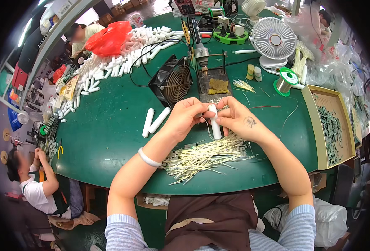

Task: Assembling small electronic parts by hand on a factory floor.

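Note:
Between my hands a white cylinder point(215, 126), shaped like a battery cell, stands nearly upright above the table. My left hand point(185, 116) has thumb and forefinger closed at its upper end. A thin pale wire hangs from beside those fingers; whether they grip it too is hidden. My right hand point(240, 121) pinches the cylinder from the other side, fingers curled. Just below lies a loose pile of pale yellow wires point(203, 159). Two more white cylinders point(158, 120) lie left of my left hand. Beyond my hands, a soldering iron point(202, 56) is mounted over a stand with yellow sponge point(218, 86).
A black fan point(172, 81) stands left of the iron, a white fan point(273, 38) far right. Nearby are a solder spool point(286, 80) and a box point(319, 138) of small dark green parts. Many white cylinders point(126, 62) heap at far left under a red bag point(109, 38). Other people sit leftward.

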### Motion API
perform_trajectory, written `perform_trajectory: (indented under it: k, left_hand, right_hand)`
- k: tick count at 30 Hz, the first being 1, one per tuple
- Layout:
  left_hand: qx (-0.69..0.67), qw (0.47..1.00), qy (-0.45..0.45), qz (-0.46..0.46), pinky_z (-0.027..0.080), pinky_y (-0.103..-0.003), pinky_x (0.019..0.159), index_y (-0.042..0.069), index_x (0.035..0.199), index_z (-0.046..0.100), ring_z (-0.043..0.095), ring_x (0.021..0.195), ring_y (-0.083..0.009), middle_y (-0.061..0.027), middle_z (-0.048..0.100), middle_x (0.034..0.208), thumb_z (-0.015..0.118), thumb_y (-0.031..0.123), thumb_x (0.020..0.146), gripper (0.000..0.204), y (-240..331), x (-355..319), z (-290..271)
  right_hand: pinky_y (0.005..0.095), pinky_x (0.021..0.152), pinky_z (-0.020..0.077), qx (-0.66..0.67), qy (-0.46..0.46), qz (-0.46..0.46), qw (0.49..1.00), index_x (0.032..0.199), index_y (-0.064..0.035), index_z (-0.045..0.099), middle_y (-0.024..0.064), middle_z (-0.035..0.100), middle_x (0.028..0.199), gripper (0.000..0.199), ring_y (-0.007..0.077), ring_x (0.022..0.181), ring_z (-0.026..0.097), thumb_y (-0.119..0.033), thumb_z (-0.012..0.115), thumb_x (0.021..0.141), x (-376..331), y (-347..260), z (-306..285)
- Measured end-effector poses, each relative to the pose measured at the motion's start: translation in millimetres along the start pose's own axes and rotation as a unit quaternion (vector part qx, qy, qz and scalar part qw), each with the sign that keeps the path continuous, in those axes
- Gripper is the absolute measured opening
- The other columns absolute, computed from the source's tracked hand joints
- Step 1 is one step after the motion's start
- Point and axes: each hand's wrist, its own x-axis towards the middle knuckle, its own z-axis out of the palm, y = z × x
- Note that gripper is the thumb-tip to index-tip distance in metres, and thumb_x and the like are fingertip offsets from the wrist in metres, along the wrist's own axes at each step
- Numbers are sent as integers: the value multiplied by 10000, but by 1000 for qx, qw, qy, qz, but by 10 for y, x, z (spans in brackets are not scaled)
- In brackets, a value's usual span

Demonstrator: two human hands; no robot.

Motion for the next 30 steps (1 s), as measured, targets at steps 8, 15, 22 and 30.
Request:
perform_trajectory:
  k: [8, 15, 22, 30]
  left_hand:
    - [-4, 999, 39, -23, 511, -240, 706, 58, 820, 601, 688, 859, -131, -104, 718, 938, 579, 80, 918, 103, -33, 67, -20]
    - [-19, 998, 65, -17, 529, -250, 713, 39, 849, 613, 705, 895, -160, -120, 717, 934, 564, 67, 920, 91, -4, 79, 60]
    - [-9, 998, 69, -7, 533, -245, 692, 19, 871, 620, 706, 870, -162, -121, 716, 922, 561, 69, 919, 91, -13, 135, 31]
    - [-8, 997, 74, 3, 523, -243, 686, 14, 872, 619, 702, 861, -157, -122, 715, 919, 564, 76, 915, 94, 7, 158, 29]
  right_hand:
    - [220, 575, 419, -125, 108, -51, 985, 1059, -42, 440, 37, 599, 878, 198, 63, 631, 509, -80, 576, 920, 23, -24, 40]
    - [243, 619, 362, -136, 166, -125, 969, 947, -24, 494, -12, 465, 795, 153, 61, 702, 403, -164, 556, 934, 91, -38, -24]
    - [212, 581, 382, -151, 176, -152, 961, 907, -12, 556, -26, 521, 780, 118, 31, 654, 440, -116, 609, 927, 218, 20, -6]
    - [201, 579, 393, -145, 186, -156, 959, 922, -4, 582, -32, 548, 790, 119, 19, 654, 454, -113, 631, 927, 274, 40, 7]
